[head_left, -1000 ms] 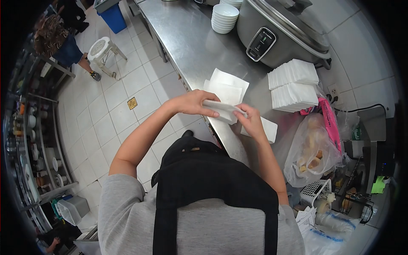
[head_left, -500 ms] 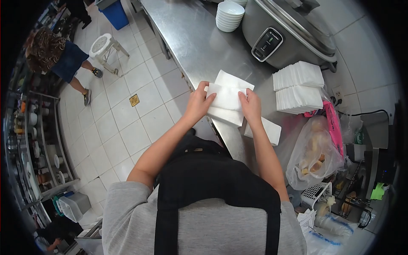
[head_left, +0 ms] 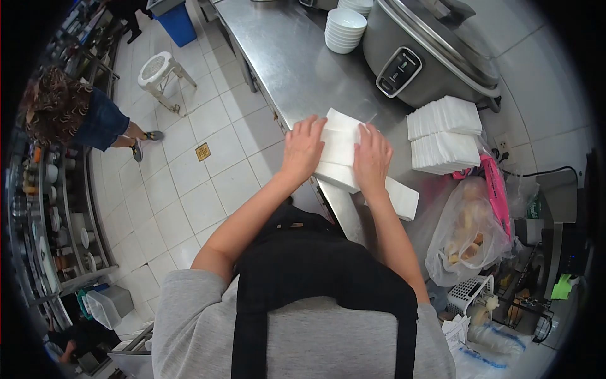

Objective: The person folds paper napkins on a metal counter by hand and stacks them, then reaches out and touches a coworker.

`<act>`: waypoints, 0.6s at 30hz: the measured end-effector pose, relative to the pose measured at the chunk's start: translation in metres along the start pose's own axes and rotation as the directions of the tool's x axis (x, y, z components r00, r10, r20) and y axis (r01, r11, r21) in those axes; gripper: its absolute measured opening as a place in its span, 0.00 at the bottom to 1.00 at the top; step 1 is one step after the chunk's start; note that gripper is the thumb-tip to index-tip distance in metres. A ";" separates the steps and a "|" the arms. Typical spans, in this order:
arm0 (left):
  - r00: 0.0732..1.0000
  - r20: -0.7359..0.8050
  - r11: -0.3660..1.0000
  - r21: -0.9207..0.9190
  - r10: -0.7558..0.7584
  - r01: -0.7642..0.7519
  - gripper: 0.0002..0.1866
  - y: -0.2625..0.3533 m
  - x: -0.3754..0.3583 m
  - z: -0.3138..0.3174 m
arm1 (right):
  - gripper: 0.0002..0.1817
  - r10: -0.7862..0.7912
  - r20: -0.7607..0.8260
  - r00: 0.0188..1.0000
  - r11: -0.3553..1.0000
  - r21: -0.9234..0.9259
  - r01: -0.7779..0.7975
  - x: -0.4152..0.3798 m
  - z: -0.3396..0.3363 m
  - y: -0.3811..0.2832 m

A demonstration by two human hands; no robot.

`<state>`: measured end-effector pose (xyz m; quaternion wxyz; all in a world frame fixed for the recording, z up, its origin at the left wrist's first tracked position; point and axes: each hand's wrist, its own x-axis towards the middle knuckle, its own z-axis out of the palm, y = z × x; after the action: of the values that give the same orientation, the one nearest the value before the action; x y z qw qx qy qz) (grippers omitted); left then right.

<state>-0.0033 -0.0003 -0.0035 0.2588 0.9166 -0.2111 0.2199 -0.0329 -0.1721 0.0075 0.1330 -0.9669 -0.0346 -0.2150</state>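
Note:
White folded napkins (head_left: 339, 140) lie in a pile near the steel counter's front edge. My left hand (head_left: 303, 146) rests along the pile's left side, fingers bent over the edge of the top napkin. On the opposite side my right hand (head_left: 372, 155) presses against the same napkin, its fingers curved over the edge. The top napkin is held between the two hands. Another white napkin stack (head_left: 399, 198) lies beside my right wrist. Farther right, two tall rows of folded napkins (head_left: 445, 134) stand against each other.
The steel counter (head_left: 271, 50) carries white bowls (head_left: 345, 30) and a large grey cooker (head_left: 429, 57). A plastic bag of bread (head_left: 466, 234) lies to the right. On the left are a white stool (head_left: 158, 71), a walking person (head_left: 82, 114) and shelves (head_left: 69, 227).
Both hands have shifted from pinching the top napkin's corners to lying along its sides, with the fingers over it. The person at the left has moved, feet now closer together.

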 end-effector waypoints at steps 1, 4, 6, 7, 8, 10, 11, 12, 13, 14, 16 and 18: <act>1.000 -0.012 1.000 0.011 -0.002 0.002 0.30 -0.001 0.000 0.002 | 0.26 -0.233 -0.006 0.973 0.961 -0.157 0.229 -0.001 -0.002 -0.002; 0.952 0.244 0.966 -0.133 -0.186 0.223 0.32 -0.006 -0.001 0.012 | 0.36 -0.472 0.333 0.816 0.879 0.248 0.407 -0.013 -0.008 -0.016; 0.944 0.257 0.960 -0.135 -0.206 0.246 0.32 -0.006 -0.005 0.011 | 0.37 -0.443 0.341 0.829 0.895 0.217 0.389 -0.024 -0.012 -0.012; 0.933 0.282 0.952 -0.146 -0.221 0.270 0.33 -0.006 -0.008 0.012 | 0.38 -0.400 0.358 0.844 0.916 0.180 0.358 -0.029 -0.013 -0.005; 0.960 0.212 0.969 -0.124 -0.183 0.212 0.33 -0.007 -0.009 0.016 | 0.38 -0.327 0.346 0.880 0.945 0.122 0.303 -0.034 -0.013 0.002; 0.950 0.226 0.960 -0.129 -0.214 0.247 0.33 -0.004 -0.007 0.010 | 0.38 -0.264 0.344 0.901 0.964 0.110 0.241 -0.039 -0.013 0.016; 0.941 0.243 0.952 -0.135 -0.237 0.275 0.34 -0.002 -0.005 0.007 | 0.37 -0.194 0.338 0.921 0.981 0.095 0.172 -0.043 -0.014 0.020; 0.943 0.247 0.954 -0.140 -0.225 0.264 0.34 0.000 -0.004 0.006 | 0.34 -0.178 0.355 0.918 0.983 0.115 0.146 -0.042 -0.016 0.021; 0.960 0.209 0.968 -0.124 -0.188 0.217 0.33 -0.001 -0.003 0.003 | 0.34 -0.165 0.349 0.923 0.985 0.107 0.136 -0.040 -0.016 0.023; 0.974 0.171 0.980 -0.107 -0.151 0.170 0.33 -0.001 -0.001 0.000 | 0.34 -0.146 0.364 0.920 0.981 0.174 0.087 -0.036 -0.017 0.026; 0.989 0.123 0.982 -0.159 -0.083 0.102 0.33 0.001 0.003 -0.007 | 0.34 -0.116 0.372 0.921 0.971 0.237 0.027 -0.030 -0.017 0.029; 0.997 0.072 0.978 -0.207 -0.016 0.031 0.33 0.006 0.010 -0.017 | 0.35 0.091 0.056 0.994 0.834 0.541 -0.107 -0.023 -0.015 0.029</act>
<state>-0.0036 0.0024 0.0170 0.3481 0.8941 -0.2311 0.1614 -0.0559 -0.2039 0.0036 0.4117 -0.8930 -0.0461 -0.1758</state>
